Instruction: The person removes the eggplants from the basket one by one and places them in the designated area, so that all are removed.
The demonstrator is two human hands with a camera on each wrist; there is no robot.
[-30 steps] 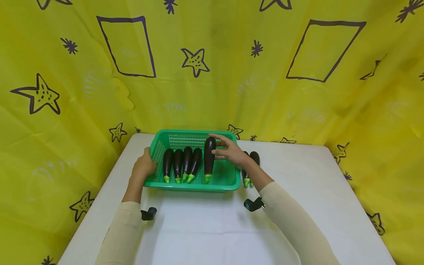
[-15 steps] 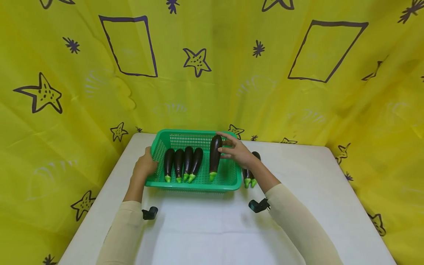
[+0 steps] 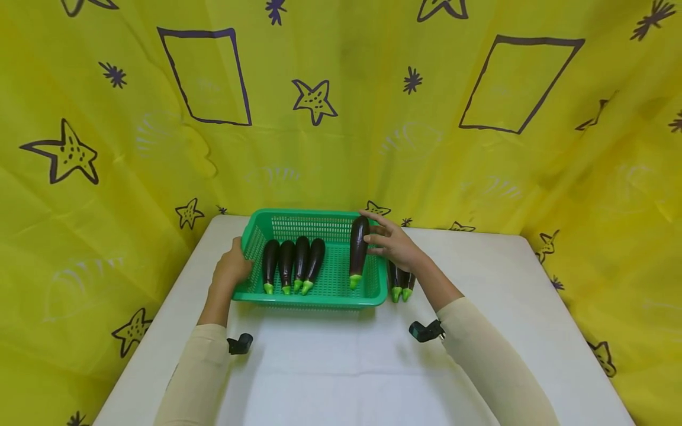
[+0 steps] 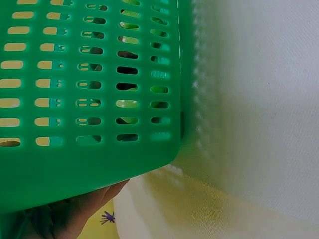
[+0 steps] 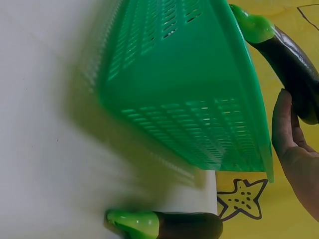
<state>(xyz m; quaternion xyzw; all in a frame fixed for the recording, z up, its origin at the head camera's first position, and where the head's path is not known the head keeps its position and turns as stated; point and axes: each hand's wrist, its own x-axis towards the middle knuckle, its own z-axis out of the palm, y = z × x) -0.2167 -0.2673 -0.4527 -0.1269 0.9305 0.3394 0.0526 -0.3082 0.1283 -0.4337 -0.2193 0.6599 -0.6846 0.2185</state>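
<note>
A green slotted basket (image 3: 319, 299) stands on the white table (image 3: 330, 367). Several dark eggplants (image 3: 292, 263) with green stems lie side by side in its left half. My right hand (image 3: 396, 247) grips another eggplant (image 3: 359, 251) and holds it above the basket's right side, stem toward me. The same eggplant (image 5: 284, 55) shows over the basket rim (image 5: 249, 99) in the right wrist view. My left hand (image 3: 232, 267) holds the basket's left rim; its fingers (image 4: 84, 209) curl under the basket wall (image 4: 89, 99). Two more eggplants (image 3: 401, 284) lie on the table right of the basket.
A yellow cloth (image 3: 106, 148) with stars and frames hangs round the back and both sides of the table. One eggplant (image 5: 169, 225) on the table lies close beside the basket's right wall. Bare white tabletop stretches in front of the basket.
My right hand has carried the eggplant rightward, from the basket's middle to over its right side, and lifted it slightly. The left hand has stayed on the rim.
</note>
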